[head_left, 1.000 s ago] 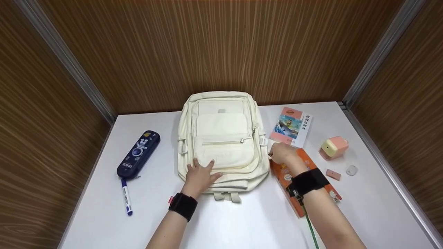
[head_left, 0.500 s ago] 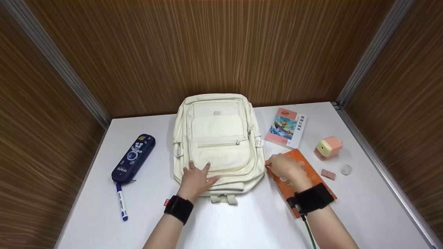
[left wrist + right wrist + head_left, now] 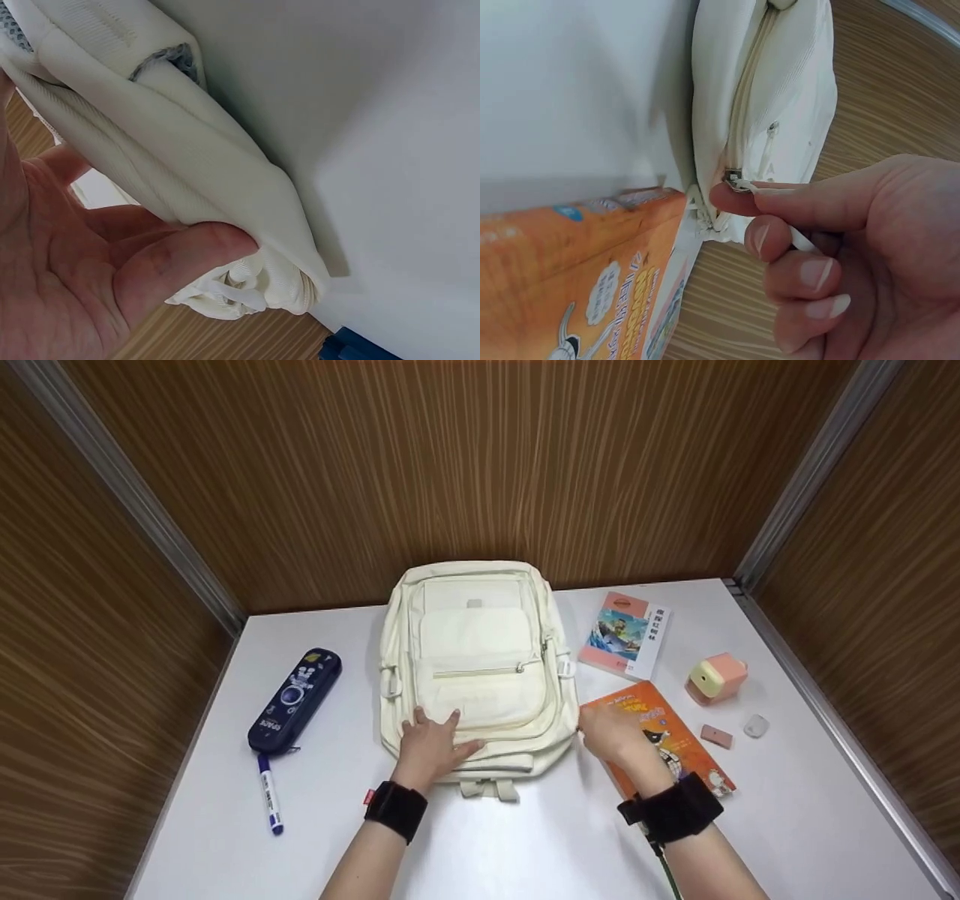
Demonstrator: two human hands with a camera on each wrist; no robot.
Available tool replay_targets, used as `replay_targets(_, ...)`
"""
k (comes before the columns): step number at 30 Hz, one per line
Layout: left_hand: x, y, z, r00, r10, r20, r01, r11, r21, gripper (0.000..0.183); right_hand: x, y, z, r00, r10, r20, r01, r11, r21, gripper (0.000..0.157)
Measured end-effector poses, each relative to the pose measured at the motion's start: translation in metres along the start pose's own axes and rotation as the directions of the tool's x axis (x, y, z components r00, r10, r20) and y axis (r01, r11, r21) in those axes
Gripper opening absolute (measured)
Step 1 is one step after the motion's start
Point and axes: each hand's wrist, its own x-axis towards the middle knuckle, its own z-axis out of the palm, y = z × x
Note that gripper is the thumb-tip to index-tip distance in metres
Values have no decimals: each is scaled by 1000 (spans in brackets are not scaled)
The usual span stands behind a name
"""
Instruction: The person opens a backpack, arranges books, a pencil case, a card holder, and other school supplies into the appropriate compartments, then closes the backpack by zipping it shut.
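Note:
A cream backpack lies on the white table with its front pockets facing up. My left hand rests on its lower front with the fingers spread; in the left wrist view the thumb lies along the fabric. At the bag's right side, my right hand pinches a zipper pull between thumb and forefinger, the other fingers curled below. The zipper runs along the bag's side from the slider. Beneath the right hand and wrist lies an orange book, partly covered by them.
A pink-and-white book lies behind the orange one. Farther right are a pink-and-yellow pencil sharpener, a small pink block and a small whitish piece. Left of the bag lie a navy pencil case and a marker.
My right hand has moved along the backpack's right side toward the near edge, drawing the zipper pull with it. The left hand stays at the same spot on the bag.

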Motion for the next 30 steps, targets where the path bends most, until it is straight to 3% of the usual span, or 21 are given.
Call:
replay_targets(19, 1, -1, 3, 999, -19, -38, 17, 998, -53, 75, -15, -63, 7, 990, -69, -120, 57, 993, -100, 9)
replay_targets(30, 3, 3, 3, 998, -31, -62, 28, 999, -46, 71, -14, -89, 23, 965, -102, -241, 89, 994, -65, 14)
